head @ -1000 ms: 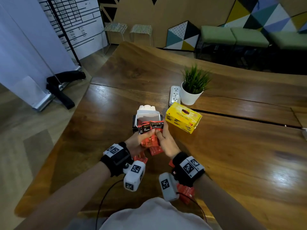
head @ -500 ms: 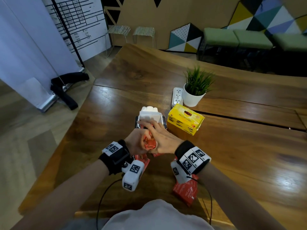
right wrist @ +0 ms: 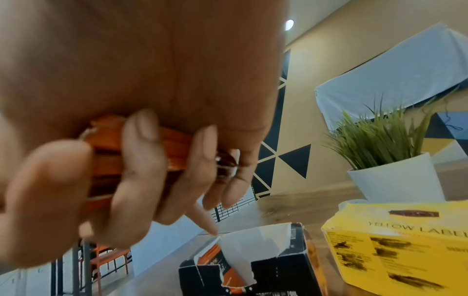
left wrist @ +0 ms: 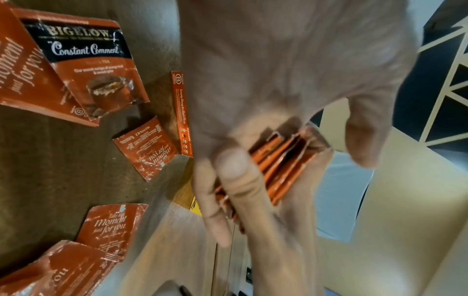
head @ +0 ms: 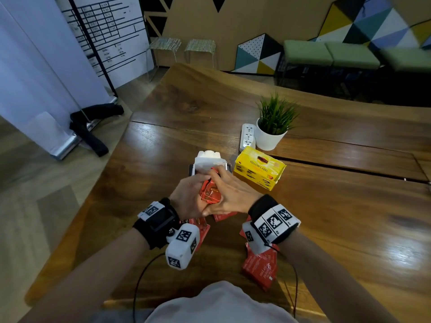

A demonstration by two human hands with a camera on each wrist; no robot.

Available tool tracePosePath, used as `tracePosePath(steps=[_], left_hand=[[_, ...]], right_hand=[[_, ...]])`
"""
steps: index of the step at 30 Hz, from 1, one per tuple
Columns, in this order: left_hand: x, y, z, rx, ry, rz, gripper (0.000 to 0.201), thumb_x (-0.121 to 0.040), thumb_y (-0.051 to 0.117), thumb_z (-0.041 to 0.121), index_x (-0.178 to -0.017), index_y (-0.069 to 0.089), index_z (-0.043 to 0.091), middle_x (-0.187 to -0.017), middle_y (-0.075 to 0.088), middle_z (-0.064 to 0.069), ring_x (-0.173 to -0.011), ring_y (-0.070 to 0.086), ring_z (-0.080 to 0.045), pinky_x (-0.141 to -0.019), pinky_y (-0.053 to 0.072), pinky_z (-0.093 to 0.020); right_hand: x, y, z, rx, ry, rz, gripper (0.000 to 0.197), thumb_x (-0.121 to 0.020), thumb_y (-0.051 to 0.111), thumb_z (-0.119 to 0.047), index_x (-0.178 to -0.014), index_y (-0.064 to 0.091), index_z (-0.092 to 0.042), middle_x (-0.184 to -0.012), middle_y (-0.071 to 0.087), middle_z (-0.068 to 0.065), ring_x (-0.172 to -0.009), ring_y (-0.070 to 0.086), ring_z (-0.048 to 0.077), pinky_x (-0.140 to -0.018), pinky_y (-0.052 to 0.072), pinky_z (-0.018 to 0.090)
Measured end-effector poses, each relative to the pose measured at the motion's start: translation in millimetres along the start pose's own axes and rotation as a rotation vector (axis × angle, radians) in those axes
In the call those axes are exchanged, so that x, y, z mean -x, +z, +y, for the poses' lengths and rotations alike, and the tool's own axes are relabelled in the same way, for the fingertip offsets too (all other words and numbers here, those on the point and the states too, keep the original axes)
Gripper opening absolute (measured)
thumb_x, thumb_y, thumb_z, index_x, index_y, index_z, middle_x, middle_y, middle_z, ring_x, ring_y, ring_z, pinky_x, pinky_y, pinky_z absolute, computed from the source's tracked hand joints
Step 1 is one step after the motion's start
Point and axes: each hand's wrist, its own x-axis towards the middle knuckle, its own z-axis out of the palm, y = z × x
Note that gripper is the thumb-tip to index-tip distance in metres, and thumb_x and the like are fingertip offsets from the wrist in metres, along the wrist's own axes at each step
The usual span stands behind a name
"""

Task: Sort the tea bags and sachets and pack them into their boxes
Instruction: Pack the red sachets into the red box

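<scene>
Clutching a stack of orange-red foil tea sachets (head: 210,194), the left hand (head: 186,197) and right hand (head: 231,194) curl round it just above the open black cardboard box (head: 211,165); loose orange-red sachets (head: 261,266) lie on the brown wooden table (head: 326,217), beside a yellow cardboard tea box (head: 258,169).

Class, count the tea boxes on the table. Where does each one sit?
2. The open black tea box stands upright; the Yellow Label box lies just to its right, in front of the potted plant. No others show.
</scene>
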Motion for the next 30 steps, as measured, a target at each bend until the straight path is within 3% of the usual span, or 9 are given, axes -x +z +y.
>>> tracePosePath(steps=[2,4,9,14,17,21,25,28,30], left_hand=[[-2,3,-3,0.024,-0.172,-0.137,0.066,-0.092,0.045,0.042,-0.142,0.028,0.001,-0.144,0.029,-0.032,-0.130,0.035,-0.048,-0.094,0.044,-0.044],[-1,-2,-6,0.029,-0.298,-0.320,0.073,-0.082,0.052,0.051,-0.140,0.033,0.012,-0.140,0.041,-0.021,-0.123,0.047,-0.033,-0.101,0.040,-0.042],[1,-11,-7,0.127,-0.328,-0.355,0.056,-0.082,0.059,0.038,-0.128,0.047,0.008,-0.119,0.056,-0.017,-0.108,0.055,-0.029,-0.096,0.046,-0.040],[-1,-11,-9,0.110,-0.341,-0.418,0.050,-0.086,0.056,0.007,-0.134,0.042,0.005,-0.116,0.059,-0.019,-0.105,0.059,-0.032,-0.092,0.050,-0.048],[-2,-16,-8,0.109,-0.353,-0.425,0.052,-0.082,0.052,-0.003,-0.132,0.044,0.006,-0.113,0.060,-0.018,-0.100,0.062,-0.032,-0.083,0.053,-0.043],[-1,-14,-11,0.046,-0.361,-0.440,0.051,-0.082,0.049,-0.003,-0.132,0.043,0.002,-0.112,0.059,-0.017,-0.096,0.064,-0.028,-0.083,0.053,-0.039],[-1,-17,-13,0.046,-0.366,-0.481,0.051,-0.081,0.049,-0.005,-0.131,0.046,0.005,-0.115,0.061,-0.019,-0.104,0.061,-0.033,-0.092,0.050,-0.046],[-1,-20,-18,0.077,-0.369,-0.434,0.042,-0.080,0.049,-0.006,-0.120,0.053,0.006,-0.107,0.067,-0.016,-0.096,0.066,-0.030,-0.086,0.054,-0.041],[0,-20,-24,0.007,-0.371,-0.418,0.039,-0.079,0.051,-0.004,-0.115,0.054,0.008,-0.100,0.067,-0.012,-0.088,0.066,-0.024,-0.078,0.056,-0.034]], right_hand=[[2,0,-1,-0.007,-0.009,-0.034,0.084,-0.071,0.070,-0.055,-0.133,0.027,-0.018,-0.128,0.030,0.009,-0.111,0.043,0.024,-0.089,0.049,0.035],[5,0,-1,-0.063,-0.030,-0.066,0.078,-0.074,0.071,-0.048,-0.134,0.028,-0.022,-0.131,0.026,0.007,-0.117,0.040,0.026,-0.089,0.048,0.033],[9,4,2,-0.231,-0.049,-0.084,0.066,-0.075,0.074,-0.034,-0.129,0.038,-0.025,-0.140,0.018,0.004,-0.130,0.025,0.025,-0.106,0.036,0.041],[8,6,2,-0.286,0.039,-0.098,0.062,-0.071,0.073,-0.021,-0.121,0.036,-0.022,-0.126,0.027,0.005,-0.119,0.035,0.025,-0.100,0.040,0.041],[9,7,-1,-0.210,0.014,-0.084,0.069,-0.071,0.073,-0.024,-0.127,0.034,-0.027,-0.135,0.023,0.006,-0.122,0.032,0.025,-0.102,0.039,0.042],[5,4,-1,-0.172,0.103,-0.142,0.073,-0.069,0.075,-0.027,-0.129,0.034,-0.032,-0.133,0.025,0.006,-0.122,0.034,0.028,-0.099,0.041,0.045],[6,11,-11,-0.079,0.097,-0.121,0.070,-0.066,0.077,-0.031,-0.123,0.036,-0.027,-0.131,0.024,0.006,-0.116,0.034,0.027,-0.088,0.046,0.044],[6,19,-20,0.033,0.056,-0.093,0.070,-0.066,0.077,-0.031,-0.122,0.036,-0.026,-0.134,0.022,0.007,-0.115,0.032,0.027,-0.077,0.047,0.037],[6,20,-16,-0.013,0.048,-0.158,0.074,-0.067,0.077,-0.030,-0.126,0.033,-0.027,-0.129,0.028,0.008,-0.115,0.035,0.026,-0.081,0.046,0.038]])
